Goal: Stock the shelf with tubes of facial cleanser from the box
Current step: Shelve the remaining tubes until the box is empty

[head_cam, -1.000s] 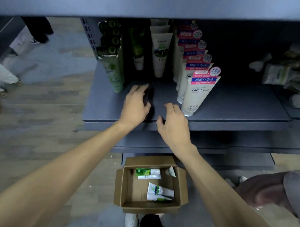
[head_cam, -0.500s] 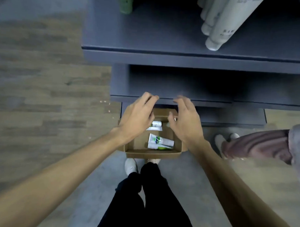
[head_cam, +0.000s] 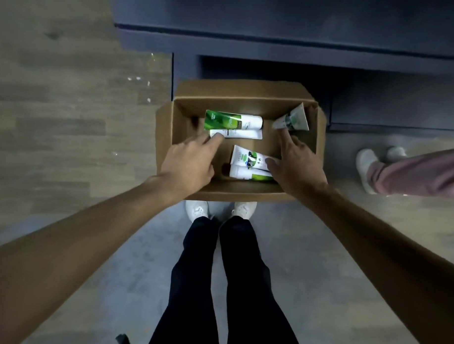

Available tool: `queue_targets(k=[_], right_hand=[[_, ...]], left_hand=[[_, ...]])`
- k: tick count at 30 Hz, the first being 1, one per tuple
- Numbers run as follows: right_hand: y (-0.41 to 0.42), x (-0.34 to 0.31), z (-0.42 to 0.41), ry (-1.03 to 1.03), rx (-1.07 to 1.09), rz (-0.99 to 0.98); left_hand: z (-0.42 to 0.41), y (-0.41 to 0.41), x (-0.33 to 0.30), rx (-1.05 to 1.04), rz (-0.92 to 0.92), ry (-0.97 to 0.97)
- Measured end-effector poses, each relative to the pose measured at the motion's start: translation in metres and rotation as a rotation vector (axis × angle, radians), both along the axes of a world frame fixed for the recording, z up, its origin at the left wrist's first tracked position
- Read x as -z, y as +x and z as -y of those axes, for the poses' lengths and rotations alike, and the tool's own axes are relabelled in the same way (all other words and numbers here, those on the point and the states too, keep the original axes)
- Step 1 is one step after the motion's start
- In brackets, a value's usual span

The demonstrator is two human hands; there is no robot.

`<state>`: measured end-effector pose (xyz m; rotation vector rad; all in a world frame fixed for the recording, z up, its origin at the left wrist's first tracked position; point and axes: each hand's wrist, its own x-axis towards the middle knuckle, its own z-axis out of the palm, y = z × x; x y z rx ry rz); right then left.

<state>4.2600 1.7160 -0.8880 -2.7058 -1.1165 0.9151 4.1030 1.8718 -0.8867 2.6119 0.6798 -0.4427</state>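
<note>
An open cardboard box (head_cam: 245, 94) stands on the floor in front of my feet, holding several cleanser tubes. A green-and-white tube (head_cam: 233, 120) lies at the back left on a white tube (head_cam: 241, 133). A small tube (head_cam: 292, 118) leans in the back right corner. A white tube with a green-black label (head_cam: 249, 158) lies in front on another white tube (head_cam: 244, 173). My left hand (head_cam: 191, 161) reaches in, fingertips touching the back-left white tube. My right hand (head_cam: 294, 162) is inside too, forefinger pointing at the corner tube, thumb touching the labelled one.
The dark blue shelf unit (head_cam: 276, 47) runs along the top, its lower levels behind the box. Another person's leg (head_cam: 416, 173) and white shoes (head_cam: 366, 161) stand at the right. Wood-look floor lies to the left.
The view has dropped from the shelf to the box. Both hands came down from the shelf edge and went into the box, spreading to the tubes on either side.
</note>
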Motion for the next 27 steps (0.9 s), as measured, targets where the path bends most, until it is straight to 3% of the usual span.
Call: queue_targets(k=[7,11,16,21,27], right_hand=[[0.014,0.062,-0.039,-0.001,-0.141,-0.009],[0.013,0.085,-0.070,0.028,-0.155,0.002],[0.007,0.108,-0.087,-0.016,-0.183,0.118],[0.007,0.119,-0.081,-0.053,-0.254,0.307],[0.027,0.097,-0.075,0.016,-0.288,0.226]], left_hand=[[-0.005,-0.014,0.036,-0.062,-0.092,-0.059],[0.002,-0.022,0.040,0.028,-0.092,-0.050],[0.001,-0.025,0.046,-0.035,-0.053,-0.083],[0.005,-0.021,0.047,-0.034,-0.032,-0.106],[0.009,-0.011,0.048,-0.034,-0.030,-0.109]])
